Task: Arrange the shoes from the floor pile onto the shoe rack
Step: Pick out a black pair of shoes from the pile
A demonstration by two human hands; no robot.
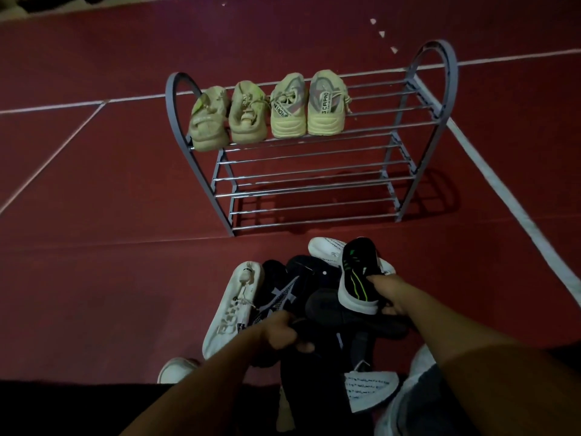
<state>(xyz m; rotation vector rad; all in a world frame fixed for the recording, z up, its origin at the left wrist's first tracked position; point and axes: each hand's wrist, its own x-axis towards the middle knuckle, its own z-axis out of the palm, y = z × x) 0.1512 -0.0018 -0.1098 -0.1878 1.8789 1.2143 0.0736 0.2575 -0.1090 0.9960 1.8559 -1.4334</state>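
R hand (388, 297) grips black/green shoe (356, 275) over pile; L hand (281, 333) pinches black shoe (276, 297).

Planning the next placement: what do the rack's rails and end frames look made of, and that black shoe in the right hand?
Shoe rack: rails look like polished metal tubing, catching bright glints; the arched end frames look matte grey, plastic or painted metal, hard to tell. Black shoe in the right hand: upper seems dull fabric with green stripes, over a white, rubbery-looking sole.

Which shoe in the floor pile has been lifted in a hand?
The black shoe with green stripes and a white sole, held in the right hand. The other pile shoes, like the white lace-up shoe, lie on the floor.
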